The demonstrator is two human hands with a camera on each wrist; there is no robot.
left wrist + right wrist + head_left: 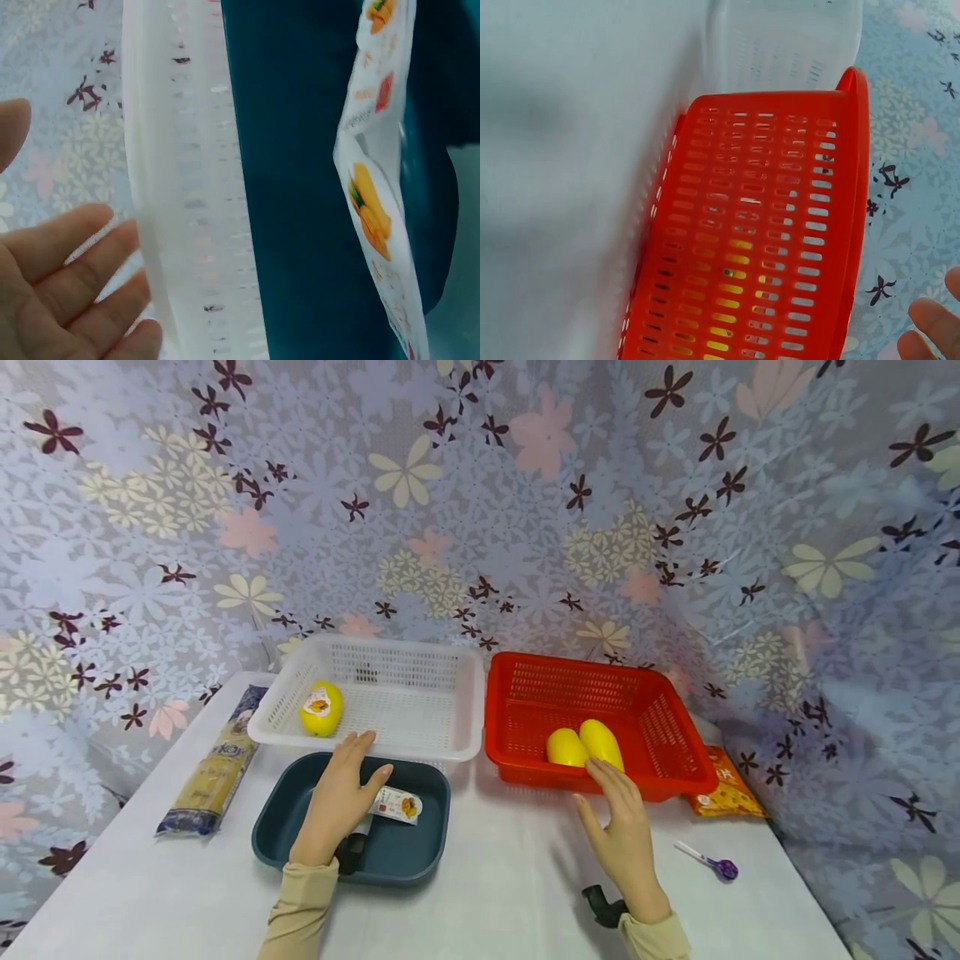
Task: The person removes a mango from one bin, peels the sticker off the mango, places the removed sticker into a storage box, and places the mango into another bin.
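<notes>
My left hand (341, 802) hovers over a dark teal tub (427, 852), fingers spread and holding nothing, fingertips near the front rim of the white basket (420, 747). In the tub lies a white packet (375, 217) printed with mango pictures, partly hidden by the hand in the head view. A yellow mango (322, 714) with a sticker sits in the white basket. My right hand (624, 839), fingers extended, holds nothing at the front of the red basket (517, 768). Behind its fingertips, two yellow mangoes (567, 747) lie side by side in that basket.
A long bag of pasta (217, 768) lies at the table's left. On the right are an orange snack bag (723, 785), partly behind the red basket, and a purple lollipop (723, 868). A flowered curtain (480, 510) hangs behind the baskets.
</notes>
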